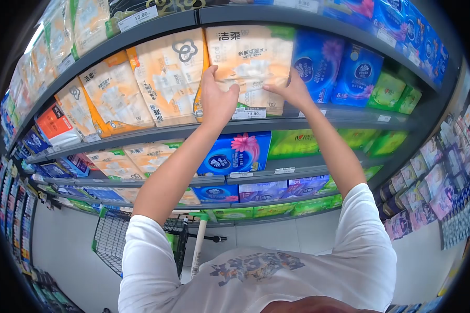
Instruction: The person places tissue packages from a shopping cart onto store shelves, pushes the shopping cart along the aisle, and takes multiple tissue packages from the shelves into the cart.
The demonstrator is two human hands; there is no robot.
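Observation:
Both arms reach up to a shelf [177,127] of tissue packs. My left hand [218,98] is at the lower left side of a cream and orange tissue pack [253,57], thumb on its front and fingers around the edge. My right hand [293,91] grips the same pack at its lower right side, the thumb pressed on the front. The pack stands upright above a 13.90 price tag [249,113]. To its left is a similar orange-edged pack [164,73]; to its right are blue packs [316,65].
Lower shelves hold a blue pack with a pink flower [235,153] and green packs [293,142]. A black wire shopping cart [109,240] with green corners stands below on the left. Hanging goods [433,177] are at the right, and another stocked rack [15,208] at the left.

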